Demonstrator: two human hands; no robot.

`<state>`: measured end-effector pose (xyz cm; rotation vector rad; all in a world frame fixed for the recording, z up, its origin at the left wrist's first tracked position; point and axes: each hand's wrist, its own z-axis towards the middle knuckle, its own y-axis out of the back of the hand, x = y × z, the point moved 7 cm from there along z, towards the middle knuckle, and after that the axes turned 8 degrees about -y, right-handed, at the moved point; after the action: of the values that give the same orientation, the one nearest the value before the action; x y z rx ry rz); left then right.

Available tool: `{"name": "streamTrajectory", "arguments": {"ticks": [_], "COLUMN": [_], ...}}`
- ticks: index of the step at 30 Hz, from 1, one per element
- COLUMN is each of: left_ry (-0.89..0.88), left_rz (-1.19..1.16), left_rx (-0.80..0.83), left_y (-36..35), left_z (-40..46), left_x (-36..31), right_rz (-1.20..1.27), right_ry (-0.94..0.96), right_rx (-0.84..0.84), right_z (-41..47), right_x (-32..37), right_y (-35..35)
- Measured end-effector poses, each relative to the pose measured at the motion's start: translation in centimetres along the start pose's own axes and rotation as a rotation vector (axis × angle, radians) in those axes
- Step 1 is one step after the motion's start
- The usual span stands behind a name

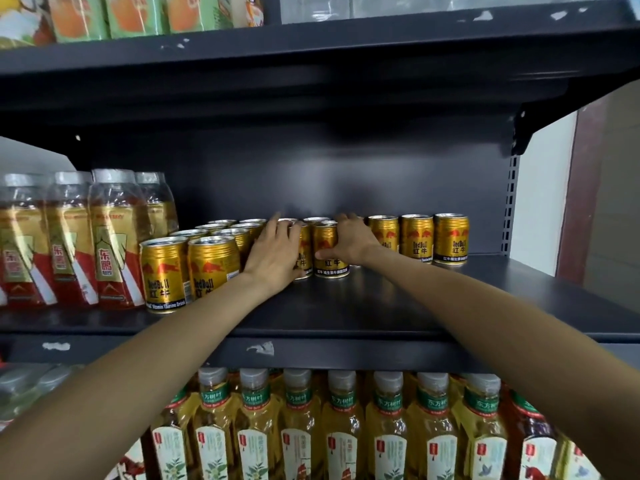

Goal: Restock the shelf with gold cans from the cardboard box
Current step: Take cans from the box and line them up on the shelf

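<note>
Your left hand (273, 252) wraps a gold Red Bull can (304, 259), thumb low on its front. Your right hand (350, 241) grips the neighbouring can (330, 252), thumb across the label. Both stand upright on the dark shelf (381, 306). Rows of gold cans (188, 271) left of your left hand; three more cans (417, 239) just right of your right.

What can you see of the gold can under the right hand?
The gold can is a short, shiny gold metal cylinder with a red bull emblem, dark lettering and a pale printed band at its base. It stands upright on the dark shelf, among other cans. The right hand grips it from above, thumb across its front, fingers over its top. A neighbouring can, which the left hand rests against, stands close beside it.
</note>
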<state>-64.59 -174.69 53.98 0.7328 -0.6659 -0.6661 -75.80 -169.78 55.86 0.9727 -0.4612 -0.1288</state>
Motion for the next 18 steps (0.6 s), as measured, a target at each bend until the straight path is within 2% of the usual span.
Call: {"name": "streamTrajectory", "arguments": {"ticks": [2,4,12,18], "left_ry": [-0.031,-0.051,-0.012,0.04], "left_rz": [0.162,0.214,-0.057,-0.083], "left_rx": [-0.018,-0.027,-0.05,-0.043], "left_y": [0.1,-0.2,-0.3,-0.2], "left_z": [0.2,0.5,-0.1,-0.6], "left_x": [-0.7,-1.2,-0.3,0.2], "right_rz": [-0.007,0.01,0.093,0.08], "right_ry": [0.011,0.019,0.004,-0.01], "right_rx": [0.001,0.01,0.031,-0.024], "right_z": [0.1,0.2,-0.5,-0.3], "right_x": [0.2,0.5,-0.8,0.0], "right_y": [-0.3,-0.7,-0.8,-1.2]}}
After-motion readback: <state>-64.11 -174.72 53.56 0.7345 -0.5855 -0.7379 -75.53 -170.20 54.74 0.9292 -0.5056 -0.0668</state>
